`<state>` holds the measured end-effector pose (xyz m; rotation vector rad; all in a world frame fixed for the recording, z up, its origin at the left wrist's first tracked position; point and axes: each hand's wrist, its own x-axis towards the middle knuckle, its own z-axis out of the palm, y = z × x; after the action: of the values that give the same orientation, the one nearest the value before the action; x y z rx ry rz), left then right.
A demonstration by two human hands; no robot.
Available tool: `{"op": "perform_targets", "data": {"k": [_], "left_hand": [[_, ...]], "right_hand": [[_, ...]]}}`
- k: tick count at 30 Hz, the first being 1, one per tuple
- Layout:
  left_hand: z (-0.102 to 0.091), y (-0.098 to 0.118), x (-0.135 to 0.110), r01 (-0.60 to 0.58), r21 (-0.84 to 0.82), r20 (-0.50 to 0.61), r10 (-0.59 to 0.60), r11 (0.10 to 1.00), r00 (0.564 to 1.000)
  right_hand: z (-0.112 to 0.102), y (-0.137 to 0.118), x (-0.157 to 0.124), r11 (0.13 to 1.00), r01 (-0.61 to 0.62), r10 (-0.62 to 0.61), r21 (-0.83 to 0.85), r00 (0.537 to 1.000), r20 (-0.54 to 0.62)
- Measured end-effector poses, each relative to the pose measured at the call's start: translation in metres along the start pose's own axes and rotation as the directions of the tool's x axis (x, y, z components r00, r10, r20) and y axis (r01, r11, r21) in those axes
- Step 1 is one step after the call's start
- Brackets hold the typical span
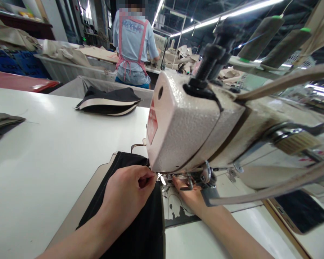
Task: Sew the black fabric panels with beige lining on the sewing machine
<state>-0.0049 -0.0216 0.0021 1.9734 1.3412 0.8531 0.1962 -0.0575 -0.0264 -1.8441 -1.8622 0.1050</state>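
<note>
Under the head of a white sewing machine point(186, 126), black fabric with a beige edge point(148, 223) lies on the table. My left hand point(129, 187) is over this fabric, left of the needle area, with thumb and forefinger pinched together. Whatever is between those fingertips is too small to make out. From the right, my right hand point(189, 192) reaches in beside the presser foot point(163, 178), above the worn metal plate point(175, 208). Machine parts cover most of its fingers, so their grip is hidden.
A folded black and beige piece point(108, 100) rests at the table's far edge, and dark fabric point(2, 124) at the left. A phone point(299, 210) lies at right. Thread cones point(261, 37) stand behind the machine. Beyond the bins point(70, 61), a person point(133, 43) faces away.
</note>
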Motion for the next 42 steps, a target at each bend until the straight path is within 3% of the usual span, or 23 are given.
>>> {"op": "perform_targets", "data": {"k": [5,13,21,35,42], "left_hand": [[0.0,-0.001,0.002,-0.019,0.057,0.033,0.017,0.998,0.999],[0.0,0.005,0.003,-0.067,0.158,0.037,0.061,0.985,0.997],[0.001,0.001,0.0,-0.061,0.159,0.018,0.058,0.985,0.998],[0.002,0.001,0.002,-0.077,0.173,0.018,0.075,0.982,0.997],[0.003,-0.002,0.002,-0.07,0.121,-0.041,0.076,0.99,0.996]], "right_hand": [[-0.001,-0.005,0.0,1.0,-0.002,0.002,-0.021,1.0,0.01],[0.017,0.011,-0.004,0.996,-0.077,0.075,-0.038,0.996,-0.046],[0.03,0.019,-0.005,0.996,-0.088,0.087,-0.012,0.994,-0.07],[0.002,-0.004,0.003,0.999,0.023,-0.026,0.042,0.998,0.057],[-0.001,-0.008,0.004,0.999,-0.031,0.029,0.025,0.997,0.071]]}}
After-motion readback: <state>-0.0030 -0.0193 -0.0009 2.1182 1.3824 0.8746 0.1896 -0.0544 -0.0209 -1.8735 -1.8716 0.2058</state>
